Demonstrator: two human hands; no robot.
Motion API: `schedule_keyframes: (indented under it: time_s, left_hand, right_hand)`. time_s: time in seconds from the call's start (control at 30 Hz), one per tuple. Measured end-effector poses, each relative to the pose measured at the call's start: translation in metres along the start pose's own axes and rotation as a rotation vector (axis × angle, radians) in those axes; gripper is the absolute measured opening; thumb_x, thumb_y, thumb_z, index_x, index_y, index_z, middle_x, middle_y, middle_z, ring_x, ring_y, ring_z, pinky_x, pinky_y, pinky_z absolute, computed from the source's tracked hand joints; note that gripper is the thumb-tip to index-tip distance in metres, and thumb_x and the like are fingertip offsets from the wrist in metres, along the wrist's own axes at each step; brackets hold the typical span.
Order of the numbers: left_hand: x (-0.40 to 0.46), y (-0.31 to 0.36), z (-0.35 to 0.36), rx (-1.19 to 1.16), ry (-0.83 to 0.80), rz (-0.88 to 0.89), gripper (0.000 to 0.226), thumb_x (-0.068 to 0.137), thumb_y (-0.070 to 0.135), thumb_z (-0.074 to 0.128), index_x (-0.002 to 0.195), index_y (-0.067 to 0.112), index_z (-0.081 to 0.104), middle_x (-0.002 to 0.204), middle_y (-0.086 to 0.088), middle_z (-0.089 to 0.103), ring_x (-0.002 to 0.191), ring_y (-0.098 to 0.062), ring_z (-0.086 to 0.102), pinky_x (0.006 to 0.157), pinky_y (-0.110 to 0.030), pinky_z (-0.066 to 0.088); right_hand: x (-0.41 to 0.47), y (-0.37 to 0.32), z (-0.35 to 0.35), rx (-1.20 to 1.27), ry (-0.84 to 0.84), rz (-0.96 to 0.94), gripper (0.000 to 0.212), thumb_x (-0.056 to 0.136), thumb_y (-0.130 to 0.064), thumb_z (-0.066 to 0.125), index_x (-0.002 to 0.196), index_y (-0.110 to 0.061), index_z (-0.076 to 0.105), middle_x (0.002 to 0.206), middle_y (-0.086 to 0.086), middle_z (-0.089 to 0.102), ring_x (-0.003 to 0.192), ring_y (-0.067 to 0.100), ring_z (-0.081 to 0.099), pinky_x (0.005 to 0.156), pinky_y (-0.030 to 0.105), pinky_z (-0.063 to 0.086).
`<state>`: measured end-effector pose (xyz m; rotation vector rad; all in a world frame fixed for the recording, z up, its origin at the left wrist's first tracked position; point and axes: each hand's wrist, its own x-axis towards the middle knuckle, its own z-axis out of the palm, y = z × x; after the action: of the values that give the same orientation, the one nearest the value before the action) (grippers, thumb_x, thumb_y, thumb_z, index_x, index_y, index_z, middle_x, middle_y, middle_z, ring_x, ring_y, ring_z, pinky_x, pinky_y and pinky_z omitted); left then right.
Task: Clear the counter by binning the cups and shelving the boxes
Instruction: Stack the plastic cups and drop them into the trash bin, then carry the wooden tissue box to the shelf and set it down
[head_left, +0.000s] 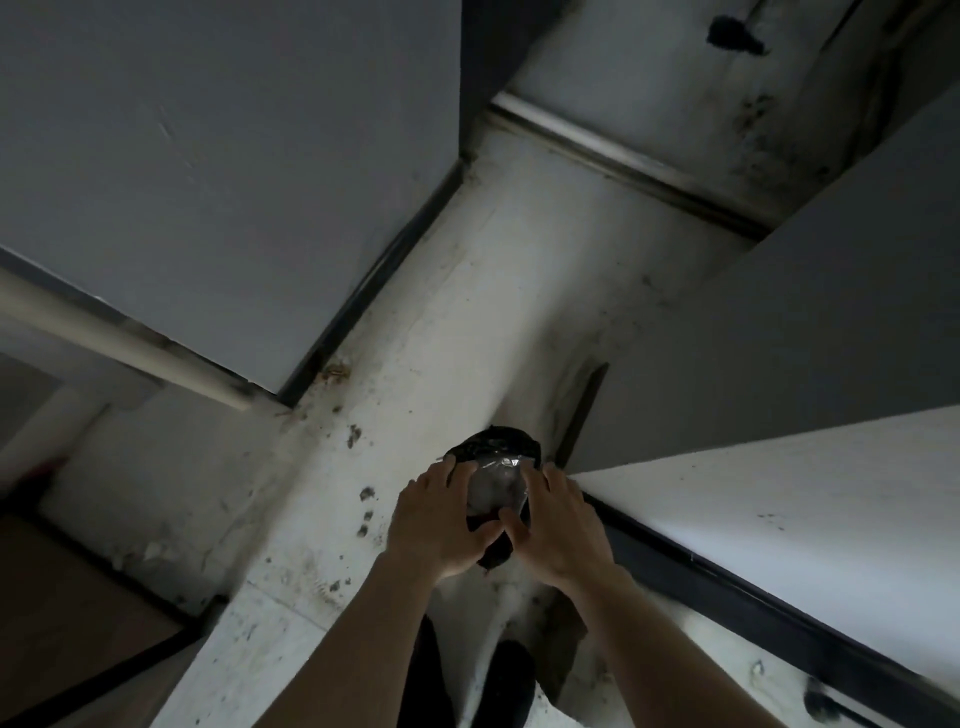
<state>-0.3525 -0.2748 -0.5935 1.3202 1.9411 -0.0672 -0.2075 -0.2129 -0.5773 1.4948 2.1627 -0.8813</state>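
Stained white flooring is seen from above, running as a narrow strip from 6 o'clock up towards 1 o'clock, speckled with dark spots and grime. At 6 o'clock, nearest the camera, two dark shoes are seen on this floor, between the two forearms. A pale counter edge with a dark trim below it is seen at 4 o'clock, close to the right forearm. Grey cabinet fronts are seen at 10 o'clock and at 3 o'clock, so that the strip of floor is hemmed in on both sides. A brown surface is seen at 8 o'clock, past a dark border. A pale rail or pipe is seen at 9 o'clock, below the left cabinet front. Farther off, at 1 o'clock, a metal threshold strip is laid across the floor, and blackened grime is seen beyond it.

A small bin lined with a black bag is stood on the floor just past centre, at 5 o'clock. A clear plastic cup is held over its mouth. The left hand is pressed on the cup's left side and the right hand on its right side, so that the cup is clasped between them, with the thumbs met at its near edge. Whether the cup is touching the bag cannot be told
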Motion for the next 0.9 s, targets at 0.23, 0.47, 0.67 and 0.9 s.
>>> schedule_keyframes:
  time_s: [0.23, 0.47, 0.67, 0.9]
  left_hand:
    - [-0.054, 0.019, -0.083, 0.173, 0.023, 0.06, 0.092, 0.084, 0.072, 0.046, 0.159, 0.031, 0.012, 0.17, -0.001, 0.007, 0.157, -0.021, 0.003, 0.127, -0.043, 0.004]
    - [-0.136, 0.041, -0.174, 0.216, 0.171, 0.106, 0.096, 0.079, 0.077, 0.05, 0.158, 0.037, 0.011, 0.17, 0.003, 0.006, 0.156, -0.019, 0.003, 0.125, -0.044, 0.002]
    - [-0.212, 0.081, -0.245, 0.24, 0.346, 0.132, 0.096, 0.08, 0.074, 0.054, 0.157, 0.035, 0.012, 0.169, 0.002, 0.011, 0.155, -0.022, 0.013, 0.125, -0.043, 0.012]
    - [-0.318, 0.143, -0.3, 0.203, 0.602, 0.156, 0.09, 0.08, 0.07, 0.059, 0.154, 0.034, 0.022, 0.164, 0.003, 0.028, 0.149, -0.026, 0.031, 0.12, -0.046, 0.026]
  right_hand:
    - [-0.048, -0.037, -0.071, -0.164, 0.066, -0.117, 0.075, 0.097, -0.049, 0.051, 0.156, -0.018, 0.019, 0.158, 0.012, 0.029, 0.144, 0.03, 0.032, 0.111, 0.048, 0.041]
    - [-0.135, -0.081, -0.152, -0.184, 0.246, -0.16, 0.074, 0.099, -0.049, 0.049, 0.158, -0.019, 0.015, 0.163, 0.012, 0.023, 0.147, 0.033, 0.026, 0.114, 0.05, 0.036]
    - [-0.207, -0.115, -0.216, -0.203, 0.387, -0.238, 0.072, 0.099, -0.05, 0.048, 0.157, -0.02, 0.016, 0.162, 0.012, 0.024, 0.144, 0.033, 0.031, 0.112, 0.048, 0.038]
    - [-0.318, -0.118, -0.3, -0.189, 0.628, -0.39, 0.068, 0.098, -0.046, 0.052, 0.155, -0.02, 0.024, 0.157, 0.01, 0.033, 0.137, 0.033, 0.042, 0.105, 0.047, 0.043]
